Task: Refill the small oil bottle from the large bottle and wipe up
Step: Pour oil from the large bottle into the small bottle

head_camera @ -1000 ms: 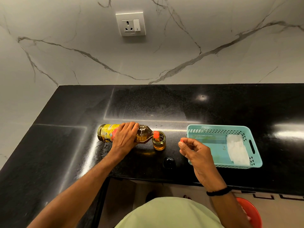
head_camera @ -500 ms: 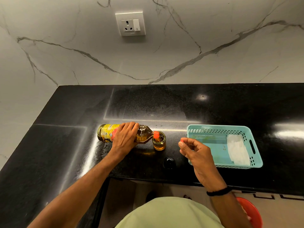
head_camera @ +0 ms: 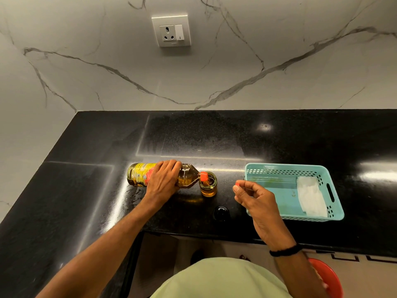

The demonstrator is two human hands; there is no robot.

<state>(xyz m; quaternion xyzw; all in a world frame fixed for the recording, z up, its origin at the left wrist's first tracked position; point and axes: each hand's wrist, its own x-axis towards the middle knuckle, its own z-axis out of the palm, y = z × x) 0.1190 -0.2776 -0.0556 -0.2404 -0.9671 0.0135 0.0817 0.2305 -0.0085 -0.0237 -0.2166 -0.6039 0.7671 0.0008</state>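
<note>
While the pour is under way, left to right:

Surface [head_camera: 279, 136]: black, polished, with bright reflections; a pale veined wall rises behind it.

Large bottle [head_camera: 187, 176]: lying nearly flat, base to the left, neck to the right, amber oil inside, yellow and red label partly covered by fingers.

Left hand [head_camera: 162, 181]: wrapped over the middle of the large bottle from above, gripping it firmly.

Orange neck [head_camera: 203, 175]: resting at the rim of the small bottle, over its left edge.

Small oil bottle [head_camera: 208, 184]: a short clear glass jar, upright on the surface, just right of the large bottle, open-topped and holding amber oil.

Dark lid [head_camera: 221, 212]: a round black cap on the surface, nearer than the small bottle and slightly right of it.

Right hand [head_camera: 255, 197]: raised above the surface between small bottle and basket, fingers curled, thumb and forefinger pinched on a small orange cap [head_camera: 237, 185].

Basket [head_camera: 279, 168]: turquoise, perforated, slotted handle on its right wall, well right of the bottles.

White cloth [head_camera: 311, 196]: folded, lying in the basket's right half.
</note>
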